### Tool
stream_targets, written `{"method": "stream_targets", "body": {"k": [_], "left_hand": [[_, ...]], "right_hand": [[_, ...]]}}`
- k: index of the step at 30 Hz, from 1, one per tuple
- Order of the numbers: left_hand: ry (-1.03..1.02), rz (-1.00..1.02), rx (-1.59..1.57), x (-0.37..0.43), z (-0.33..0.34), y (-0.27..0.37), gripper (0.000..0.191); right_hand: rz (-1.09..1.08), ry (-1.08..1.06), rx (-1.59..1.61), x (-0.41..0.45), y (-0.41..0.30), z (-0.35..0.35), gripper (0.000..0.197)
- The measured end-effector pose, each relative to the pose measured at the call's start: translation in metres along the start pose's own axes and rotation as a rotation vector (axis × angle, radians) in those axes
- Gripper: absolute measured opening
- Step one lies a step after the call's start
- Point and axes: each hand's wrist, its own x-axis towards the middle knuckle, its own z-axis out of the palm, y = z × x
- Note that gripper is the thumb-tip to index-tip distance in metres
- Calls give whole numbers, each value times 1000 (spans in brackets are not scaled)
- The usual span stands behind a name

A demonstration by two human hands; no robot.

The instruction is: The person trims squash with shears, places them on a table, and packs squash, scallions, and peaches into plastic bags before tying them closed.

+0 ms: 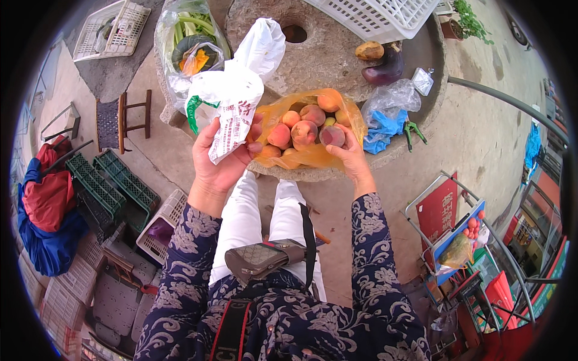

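Note:
My left hand [223, 167] grips a white printed plastic bag [239, 94] with green and dark red writing. Fingers of my right hand [354, 155] are closed on a dark red peach [332, 136] at the right side of an open orange plastic bag [289, 106]. Several more peaches [304, 132] lie in that bag, at the near edge of a round stone slab [316, 63]. Left of it, a clear plastic bag [165, 58] holds green stalks [194, 22] and a cut dark green pumpkin [192, 52].
On the slab's right are an eggplant [386, 67], a brownish oval fruit or vegetable [370, 50], crumpled clear and blue bags [384, 131] and green-handled shears [413, 134]. A white plastic crate [384, 20] stands behind. Green crates [128, 185] and a small chair [108, 124] stand at left.

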Motion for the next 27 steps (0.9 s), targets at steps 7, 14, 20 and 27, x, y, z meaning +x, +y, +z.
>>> {"method": "stream_targets", "body": {"k": [7,14,20,27], "left_hand": [[-10,19,8,-2,0,-5,48],[-1,11,-5,-4,0,-11,48],[15,23,-8,-8,-1,-9,48],[-1,-7,-39,-6,-2,-11,47]], "right_hand": [[-11,-112,225,-5,-1,-2,64],[5,130,-480,13,10,-7,49],[-487,166,-1513,49,-8,28,51],[-227,-119,-1780,104,-2,26,55]]}}
